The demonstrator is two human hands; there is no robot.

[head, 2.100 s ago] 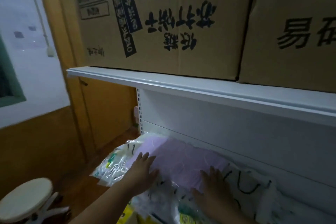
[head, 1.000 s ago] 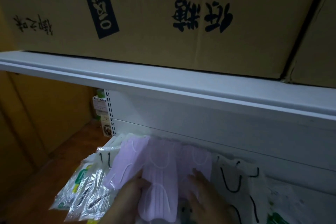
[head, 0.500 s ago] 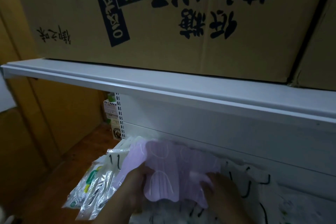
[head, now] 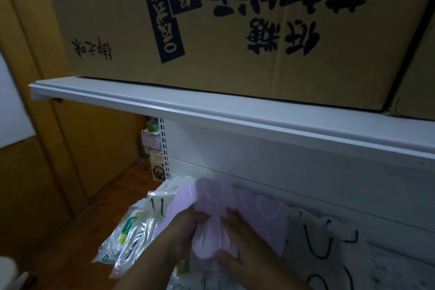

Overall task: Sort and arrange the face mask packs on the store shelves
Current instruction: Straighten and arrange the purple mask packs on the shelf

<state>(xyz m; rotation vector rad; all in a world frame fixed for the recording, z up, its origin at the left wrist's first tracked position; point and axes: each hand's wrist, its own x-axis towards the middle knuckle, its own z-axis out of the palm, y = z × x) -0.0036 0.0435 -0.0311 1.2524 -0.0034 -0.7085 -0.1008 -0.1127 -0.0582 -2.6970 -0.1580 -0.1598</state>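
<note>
Clearly the sorting is only partway through: the left hand (head: pixel 181 235) and right hand (head: pixel 244 245) both have fingers curled round the pale purple mask packs (head: pixel 247 205), pinching them between thumb and fingertips just above the lower shelf. Left of the fingers, clear packs with green print (head: pixel 131 233) lie fanned and loose, and to their right white masks with black loops (head: pixel 329 238) lie unstacked, so most arranging looks left.

The scene is dim overall. The shelf edge (head: pixel 211 110) catches the most light, with deep shadow beneath it. The near hands (head: pixel 244 252) are dark and slightly soft. Wide-angle distortion bends the box (head: pixel 235 30) and the far-left wall.
</note>
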